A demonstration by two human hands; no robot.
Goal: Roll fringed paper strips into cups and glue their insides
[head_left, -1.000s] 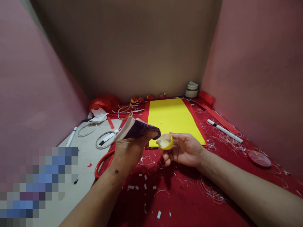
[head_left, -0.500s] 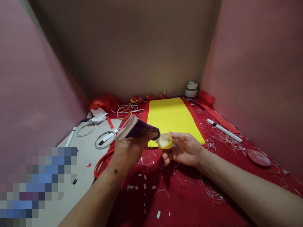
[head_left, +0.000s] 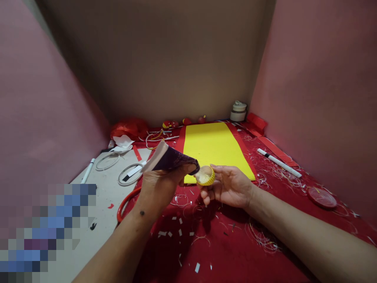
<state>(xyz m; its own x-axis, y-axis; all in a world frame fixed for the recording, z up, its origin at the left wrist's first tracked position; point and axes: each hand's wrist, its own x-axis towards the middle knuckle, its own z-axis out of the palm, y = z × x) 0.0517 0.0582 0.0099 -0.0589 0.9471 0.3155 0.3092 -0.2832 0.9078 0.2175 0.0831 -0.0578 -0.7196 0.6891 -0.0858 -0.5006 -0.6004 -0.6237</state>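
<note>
My left hand (head_left: 160,186) is wrapped round a dark purple squeeze tube (head_left: 173,159) with a pale flat end. The tube tilts down to the right, its narrow end close to the rim of a small yellow ribbed paper cup (head_left: 208,181). Whether the two touch, I cannot tell. Between thumb and fingers, my right hand (head_left: 228,184) holds this cup with its hollow side facing me. Coiled ridges and something pale and shiny show inside it. Behind both hands lies a yellow corrugated sheet (head_left: 213,145) on a red one.
Red-handled scissors (head_left: 125,206) lie partly behind my left forearm. Rolls of thin wire or tape (head_left: 129,175) rest on the grey board (head_left: 103,200). White pens, paper strips and scraps litter the red cloth (head_left: 224,251). Small red-and-yellow figures (head_left: 186,121) line the back wall.
The tube and my left hand have shifted very slightly left. My right hand and the cup stay almost where they were.
</note>
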